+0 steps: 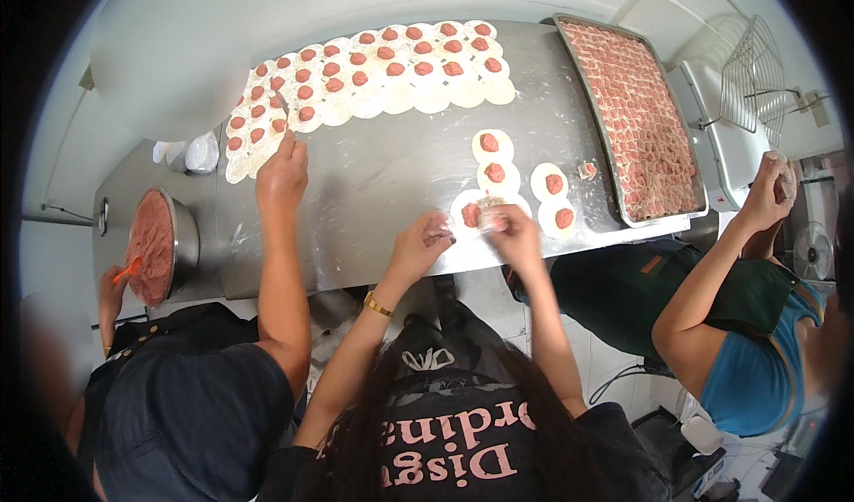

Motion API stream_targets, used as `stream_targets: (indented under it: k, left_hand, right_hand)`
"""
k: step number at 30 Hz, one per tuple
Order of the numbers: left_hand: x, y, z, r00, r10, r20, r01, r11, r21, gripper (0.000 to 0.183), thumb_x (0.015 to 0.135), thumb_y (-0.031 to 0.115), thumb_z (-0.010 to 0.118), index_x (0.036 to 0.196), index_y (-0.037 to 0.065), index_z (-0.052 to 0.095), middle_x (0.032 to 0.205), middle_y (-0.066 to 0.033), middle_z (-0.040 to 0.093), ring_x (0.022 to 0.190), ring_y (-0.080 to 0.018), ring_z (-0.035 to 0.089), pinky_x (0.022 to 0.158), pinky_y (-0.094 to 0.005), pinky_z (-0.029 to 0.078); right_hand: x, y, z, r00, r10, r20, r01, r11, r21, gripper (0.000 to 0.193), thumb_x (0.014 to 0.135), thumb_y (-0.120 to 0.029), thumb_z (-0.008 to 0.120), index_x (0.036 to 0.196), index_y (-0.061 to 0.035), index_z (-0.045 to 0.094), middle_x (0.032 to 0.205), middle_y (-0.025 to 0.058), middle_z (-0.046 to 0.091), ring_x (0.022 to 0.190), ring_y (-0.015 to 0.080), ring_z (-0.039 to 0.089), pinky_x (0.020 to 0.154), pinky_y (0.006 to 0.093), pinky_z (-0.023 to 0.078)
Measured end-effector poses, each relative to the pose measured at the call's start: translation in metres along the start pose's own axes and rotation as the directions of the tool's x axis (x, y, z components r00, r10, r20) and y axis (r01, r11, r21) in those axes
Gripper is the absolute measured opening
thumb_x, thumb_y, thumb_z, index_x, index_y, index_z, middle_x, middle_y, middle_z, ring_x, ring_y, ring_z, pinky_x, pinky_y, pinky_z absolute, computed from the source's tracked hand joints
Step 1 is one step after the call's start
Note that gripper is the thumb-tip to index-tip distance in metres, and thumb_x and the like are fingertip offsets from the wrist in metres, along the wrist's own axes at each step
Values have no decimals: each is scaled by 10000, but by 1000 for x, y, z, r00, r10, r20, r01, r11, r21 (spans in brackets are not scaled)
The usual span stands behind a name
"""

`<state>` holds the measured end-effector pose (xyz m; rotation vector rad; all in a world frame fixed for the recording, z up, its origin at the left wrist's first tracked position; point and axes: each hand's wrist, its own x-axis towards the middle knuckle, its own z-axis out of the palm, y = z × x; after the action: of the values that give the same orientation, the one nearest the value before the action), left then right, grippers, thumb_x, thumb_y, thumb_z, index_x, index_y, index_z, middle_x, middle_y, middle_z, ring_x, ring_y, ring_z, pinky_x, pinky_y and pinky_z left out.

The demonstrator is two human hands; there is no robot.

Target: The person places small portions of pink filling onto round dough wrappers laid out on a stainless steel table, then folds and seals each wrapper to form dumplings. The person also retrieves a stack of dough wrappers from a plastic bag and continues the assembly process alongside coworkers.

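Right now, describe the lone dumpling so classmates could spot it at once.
On the steel table, find the large tray at right. Just left of it sits the lone dumpling, bunched up and by itself, unlike the flat, filling-topped wrappers nearby.

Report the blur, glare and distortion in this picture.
In the head view: the right hand is smeared, the left hand less so; the metal table shows pale glare along its near edge by the hands, and its far edge bows; the picture's corners go black; a soft blurred patch sits at upper left.
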<state>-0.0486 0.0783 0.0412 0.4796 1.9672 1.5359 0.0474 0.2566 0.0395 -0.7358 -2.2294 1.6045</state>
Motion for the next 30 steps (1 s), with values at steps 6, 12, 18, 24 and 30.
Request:
stream_targets:
  k: [6,12,18,24,30]
  left_hand:
    - [30,-27,15,987,144,-67,-121,954,275,266,752,80,664,992,-6,586,953,-169,579,809,-296,613,741,-366,502]
    - [12,-33,6,975,194,-110,-137,909,393,280,795,141,608,1051,32,577,1085,-161,554,1034,-332,536,894,-415,438]
    - [-109,-43,-56,922,72,-380,7,979,203,294,852,222,628,1079,54,546,1033,-85,539,770,-213,588,713,-327,487]
    - [-275,-85,-94,823,-37,-567,130,984,124,266,857,243,630,1041,58,581,985,-81,603,817,-204,610,700,-326,495]
    - [-472,-174,-70,639,-81,-765,343,920,189,266,813,221,653,1016,62,584,939,-121,622,728,-278,632,690,-368,512]
  right_hand:
    - [31,92,-155,892,-33,-451,-122,943,-310,390,618,-2,700,1001,-6,627,913,105,645,799,198,619,752,300,491]
    - [52,130,-180,953,-18,-302,-151,836,-527,257,732,-111,658,935,24,575,822,131,626,731,222,588,649,331,484]
    - [34,24,-118,904,-293,-310,-29,683,-730,459,745,-5,613,1198,-45,549,1117,172,610,970,312,606,821,369,479]
    - [0,-48,69,875,-152,460,354,848,-394,405,749,-75,651,1145,-29,578,1024,160,630,803,249,638,693,332,504]
    - [-119,-69,201,634,-152,758,639,655,-403,310,693,-199,719,959,-51,657,895,180,648,846,361,625,746,435,497]
